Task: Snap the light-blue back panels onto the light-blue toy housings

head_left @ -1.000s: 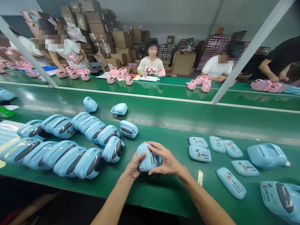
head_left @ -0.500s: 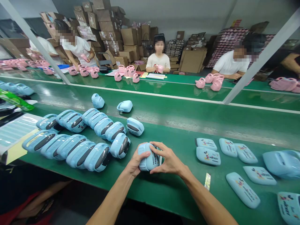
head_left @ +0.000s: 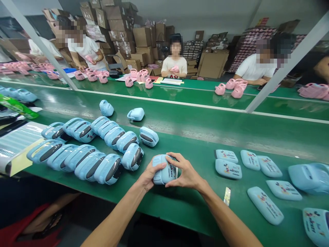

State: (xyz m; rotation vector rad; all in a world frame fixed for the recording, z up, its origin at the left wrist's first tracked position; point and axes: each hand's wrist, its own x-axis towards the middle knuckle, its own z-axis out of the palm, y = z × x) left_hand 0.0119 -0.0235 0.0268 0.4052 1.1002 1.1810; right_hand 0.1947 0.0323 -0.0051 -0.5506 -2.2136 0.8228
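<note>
Both of my hands hold one light-blue plastic case with a MICKEY print [head_left: 163, 175], just over the front part of the green bench. My left hand [head_left: 148, 174] wraps its left side, thumb across the top. On the other side, my right hand [head_left: 187, 174] grips the printed panel with thumb and fingers. Part of the case's right edge is hidden by those fingers. To the left stand rows of similar blue cases with handles and dark oval windows [head_left: 108, 168]. Several loose printed blue panels [head_left: 228, 168] lie to the right.
A blue handled case [head_left: 148, 136] stands behind my hands, and two more, one of them [head_left: 136, 114], sit on the green belt [head_left: 180, 118]. A small foil strip [head_left: 227, 196] lies at right. Papers [head_left: 20, 142] are at left. Co-workers across the belt handle pink cases [head_left: 239, 90].
My hands keep their grip on the blue case, which is turned very slightly. The whole view has shifted a little. The co-worker opposite has tilted the pink case.
</note>
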